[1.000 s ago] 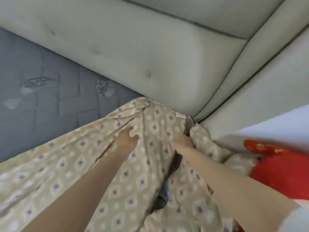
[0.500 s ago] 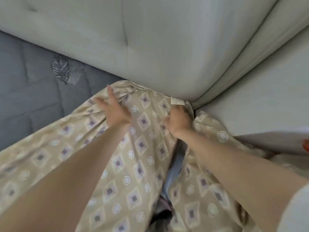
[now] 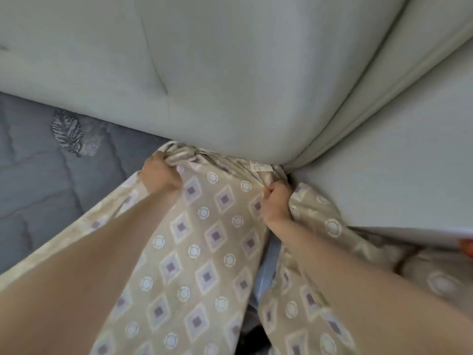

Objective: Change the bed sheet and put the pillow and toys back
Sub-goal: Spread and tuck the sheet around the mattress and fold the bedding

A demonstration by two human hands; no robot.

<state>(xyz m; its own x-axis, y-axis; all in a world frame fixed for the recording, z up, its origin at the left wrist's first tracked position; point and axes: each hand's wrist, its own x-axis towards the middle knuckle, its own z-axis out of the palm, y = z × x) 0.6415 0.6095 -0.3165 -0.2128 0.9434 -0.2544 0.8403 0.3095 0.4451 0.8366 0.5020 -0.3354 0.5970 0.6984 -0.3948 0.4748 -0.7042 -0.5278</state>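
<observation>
head view: patterned bed sheet (image 3: pixel 204 239) lies bunched against the base of the padded headboard (image 3: pixel 230 85); left hand (image 3: pixel 160 175) grips its gathered edge, right hand (image 3: pixel 277 203) clenches a fold below the headboard corner. likely fault: uneven pull slips the sheet corner off the grey mattress (image 3: pixel 38 188).

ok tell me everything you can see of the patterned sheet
The sheet is thin beige cloth printed with pale diamonds around purple squares, plus white rings. It runs up to the padded headboard, where its end is gathered into folds and carries a small white label. It lies wrinkled over the grey quilted mattress, with a gap between two folds in the middle. The left hand grips the gathered end on one side; the right hand grips it just below the label.
</observation>
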